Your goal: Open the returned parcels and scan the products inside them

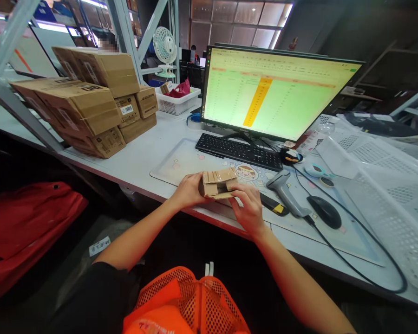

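A small brown cardboard box (220,176) is held between my hands above the front edge of the desk. Its end facing me is partly open, with flaps folded and a dark gap showing inside. My left hand (191,189) grips the box's left side, its fingers mostly behind the cardboard. On the right side, my right hand (249,206) has its thumb and fingers on the lower flap. A black and yellow box cutter (274,205) lies just right of my right hand, beside a grey barcode scanner (288,192).
Cardboard boxes (90,104) are stacked on the desk at left. Behind my hands stand a keyboard (238,149) and a lit monitor (275,97). A mouse (323,212), a looping cable and white plastic baskets (386,185) occupy the right. A metal post (24,106) rises at left.
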`<state>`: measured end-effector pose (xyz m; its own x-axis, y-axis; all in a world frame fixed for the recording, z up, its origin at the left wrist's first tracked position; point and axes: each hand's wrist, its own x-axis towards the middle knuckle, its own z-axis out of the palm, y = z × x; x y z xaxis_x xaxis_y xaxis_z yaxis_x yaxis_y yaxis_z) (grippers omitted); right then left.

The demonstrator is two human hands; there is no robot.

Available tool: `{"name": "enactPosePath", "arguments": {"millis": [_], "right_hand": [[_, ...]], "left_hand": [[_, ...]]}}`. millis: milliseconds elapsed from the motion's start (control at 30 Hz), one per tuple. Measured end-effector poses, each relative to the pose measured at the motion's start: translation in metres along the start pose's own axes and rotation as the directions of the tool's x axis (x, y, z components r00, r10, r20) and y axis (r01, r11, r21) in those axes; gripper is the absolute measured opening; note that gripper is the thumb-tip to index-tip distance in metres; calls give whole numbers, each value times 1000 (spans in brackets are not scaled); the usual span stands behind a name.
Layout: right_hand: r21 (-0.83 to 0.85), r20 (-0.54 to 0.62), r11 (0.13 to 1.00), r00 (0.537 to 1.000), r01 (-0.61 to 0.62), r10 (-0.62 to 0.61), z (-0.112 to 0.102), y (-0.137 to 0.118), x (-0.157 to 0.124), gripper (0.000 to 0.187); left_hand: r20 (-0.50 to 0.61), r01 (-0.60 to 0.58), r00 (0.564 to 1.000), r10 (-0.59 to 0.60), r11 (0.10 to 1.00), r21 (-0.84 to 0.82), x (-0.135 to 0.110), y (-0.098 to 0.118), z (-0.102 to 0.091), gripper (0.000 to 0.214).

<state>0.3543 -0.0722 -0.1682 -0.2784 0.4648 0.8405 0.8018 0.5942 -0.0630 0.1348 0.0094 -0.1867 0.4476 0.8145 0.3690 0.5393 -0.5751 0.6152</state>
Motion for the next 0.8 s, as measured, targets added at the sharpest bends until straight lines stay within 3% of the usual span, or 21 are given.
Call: {"name": "enactPosePath", "arguments": {"millis": [133, 267, 300, 400, 467, 533, 600, 667, 800], "right_hand": [[39, 22, 999, 1000, 21, -22, 3, 1, 3, 18], [114, 63, 993, 998, 12, -19, 1, 3, 4, 22], [131, 94, 991, 995, 6, -19, 1, 4, 4, 21], [159, 195, 987, 981, -10, -22, -1, 7, 7, 15], [162, 257, 986, 966, -46, 3, -1, 9, 10, 13], [156, 307, 984, 951, -81, 30, -3, 11, 12, 11], [140, 337, 985, 940, -100, 47, -5, 12, 13, 11], [125, 362, 985, 930, -115, 63, -8, 11, 12, 13], [110, 359, 982, 928, -153, 104, -6, 8, 13, 20]], "left_hand": [[109, 23, 994, -8, 991, -131, 5, -6, -14, 85], [375, 27, 926, 48, 981, -194, 20, -13, -64, 98], [388, 8, 920, 61, 985, -172, 25, -10, -78, 97], [259, -143, 952, 162, 986, -92, 42, 16, -103, 80], [314, -256, 920, 234, 966, 31, 52, 41, -99, 69], [450, -330, 867, 214, 923, 197, 59, 63, -85, 60], [499, -365, 849, 174, 876, 316, 64, 76, -72, 46], [461, -354, 871, 169, 867, 351, 69, 77, -67, 40], [301, -271, 936, 183, 920, 282, 81, 56, -71, 42]]}}
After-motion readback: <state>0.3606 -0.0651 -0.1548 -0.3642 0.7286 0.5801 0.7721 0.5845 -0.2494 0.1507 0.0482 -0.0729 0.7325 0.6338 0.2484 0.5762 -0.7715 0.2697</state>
